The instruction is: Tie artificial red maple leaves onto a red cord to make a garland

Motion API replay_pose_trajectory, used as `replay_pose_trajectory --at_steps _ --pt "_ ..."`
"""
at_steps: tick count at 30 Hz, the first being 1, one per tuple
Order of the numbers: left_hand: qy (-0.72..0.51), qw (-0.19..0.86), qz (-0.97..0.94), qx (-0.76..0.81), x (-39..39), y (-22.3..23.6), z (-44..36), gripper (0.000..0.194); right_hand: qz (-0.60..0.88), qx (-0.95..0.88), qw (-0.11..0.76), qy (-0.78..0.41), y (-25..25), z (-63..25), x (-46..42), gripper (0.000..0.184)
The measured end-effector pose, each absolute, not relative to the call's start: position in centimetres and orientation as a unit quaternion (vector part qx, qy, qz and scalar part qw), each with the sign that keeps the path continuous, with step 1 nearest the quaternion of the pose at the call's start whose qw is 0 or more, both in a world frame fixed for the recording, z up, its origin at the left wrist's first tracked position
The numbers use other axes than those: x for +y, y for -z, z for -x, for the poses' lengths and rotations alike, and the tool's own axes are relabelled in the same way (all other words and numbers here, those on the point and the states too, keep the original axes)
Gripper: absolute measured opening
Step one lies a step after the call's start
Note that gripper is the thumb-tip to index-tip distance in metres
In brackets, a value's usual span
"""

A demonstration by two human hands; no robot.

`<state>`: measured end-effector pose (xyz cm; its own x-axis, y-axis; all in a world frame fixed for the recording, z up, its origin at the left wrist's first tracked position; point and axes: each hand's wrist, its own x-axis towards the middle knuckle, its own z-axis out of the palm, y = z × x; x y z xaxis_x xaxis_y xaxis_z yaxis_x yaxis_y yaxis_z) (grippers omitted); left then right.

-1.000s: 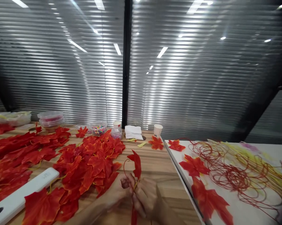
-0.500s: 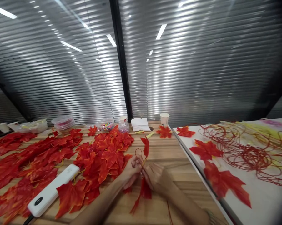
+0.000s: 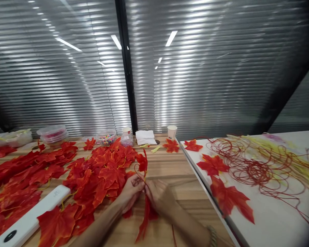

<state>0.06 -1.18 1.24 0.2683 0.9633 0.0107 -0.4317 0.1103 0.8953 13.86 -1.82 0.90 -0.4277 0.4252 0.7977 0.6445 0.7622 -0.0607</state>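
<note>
Over the wooden table, my left hand (image 3: pixel 132 189) and my right hand (image 3: pixel 159 196) meet with their fingertips pinched together. Between them is a red cord (image 3: pixel 135 168), which makes a small loop above the left fingers. A red artificial maple leaf (image 3: pixel 142 162) stands up from the pinch on its yellowish stem. Below the fingers hangs another red leaf (image 3: pixel 144 221), partly covered by my hands. The exact spot where cord and stems cross is hidden by the fingers. A length of cord trails down beneath my right forearm.
A big heap of red maple leaves (image 3: pixel 110 175) covers the left side, with a white power bank (image 3: pixel 33 218) among them. Paper cups (image 3: pixel 172 132), a white paper (image 3: pixel 146 138) and a tub of beads (image 3: pixel 107 138) line the back. Tangled red cord (image 3: pixel 254 169) lies on the white board at right.
The view has turned a little to the right, so everything sits further left. Both hands keep their pinch; the upright leaf and cord loop have shifted slightly.
</note>
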Motion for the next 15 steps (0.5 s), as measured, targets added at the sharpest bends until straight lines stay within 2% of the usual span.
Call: replay_pose_trajectory --at_steps 7,15 --pt "-0.491 0.69 -0.424 0.322 -1.58 -1.22 -0.19 0.03 0.29 -0.835 0.44 0.16 -1.05 -13.89 -1.99 0.023" --pt "-0.49 0.657 -0.449 0.354 -2.01 -1.37 -0.29 0.033 0.29 -0.841 0.426 0.163 -1.15 -14.34 -1.98 0.025"
